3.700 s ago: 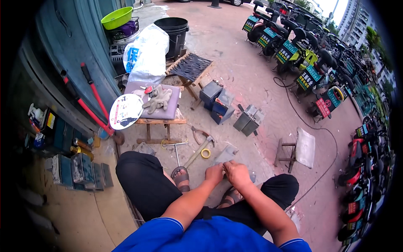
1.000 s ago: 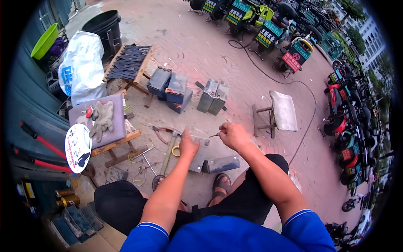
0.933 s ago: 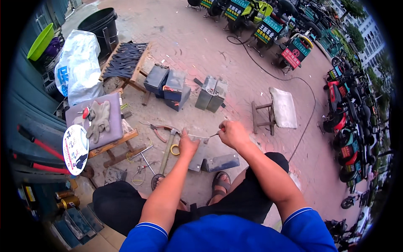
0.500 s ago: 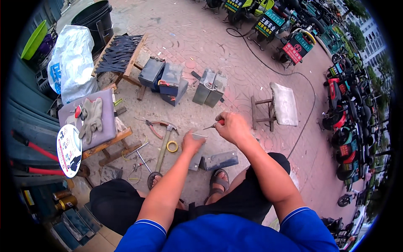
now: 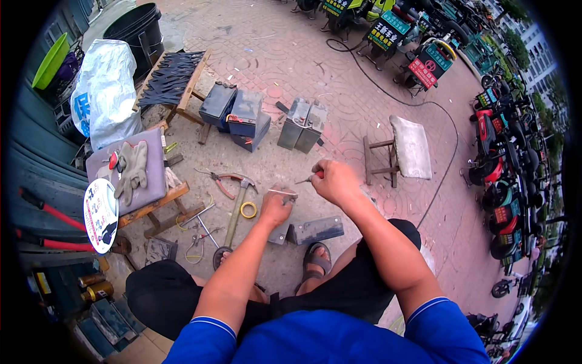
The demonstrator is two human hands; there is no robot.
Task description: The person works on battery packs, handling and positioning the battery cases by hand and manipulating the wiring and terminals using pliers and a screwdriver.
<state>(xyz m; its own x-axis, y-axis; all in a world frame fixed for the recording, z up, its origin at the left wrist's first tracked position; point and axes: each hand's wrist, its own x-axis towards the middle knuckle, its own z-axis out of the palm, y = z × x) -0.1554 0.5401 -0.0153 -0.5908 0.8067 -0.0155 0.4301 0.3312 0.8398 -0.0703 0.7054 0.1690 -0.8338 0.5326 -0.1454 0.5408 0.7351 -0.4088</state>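
My right hand (image 5: 333, 180) is closed around the red handle of a small screwdriver (image 5: 319, 175), whose thin shaft points left. Just left of its tip, my left hand (image 5: 277, 207) is closed on a thin pale strip (image 5: 282, 192) that lies across its fingers. The strip's exact kind is too small to make out. Screwdriver tip and strip are apart. Below my hands, a dark grey battery block (image 5: 317, 230) lies on the ground by my foot, with a second grey block (image 5: 279, 233) partly hidden behind my left hand.
Left of my hands lie a hammer (image 5: 238, 212), a yellow tape roll (image 5: 248, 210), red-handled pincers (image 5: 223, 187) and a T-handle wrench (image 5: 208, 232). Batteries (image 5: 303, 125) stand ahead. A padded stool (image 5: 411, 148) is at right; gloves (image 5: 131, 171) lie on a purple-grey seat at left.
My left hand has turned and shifted slightly left, and the strip now shows across its fingers. My right hand stays nearly in place with the screwdriver.
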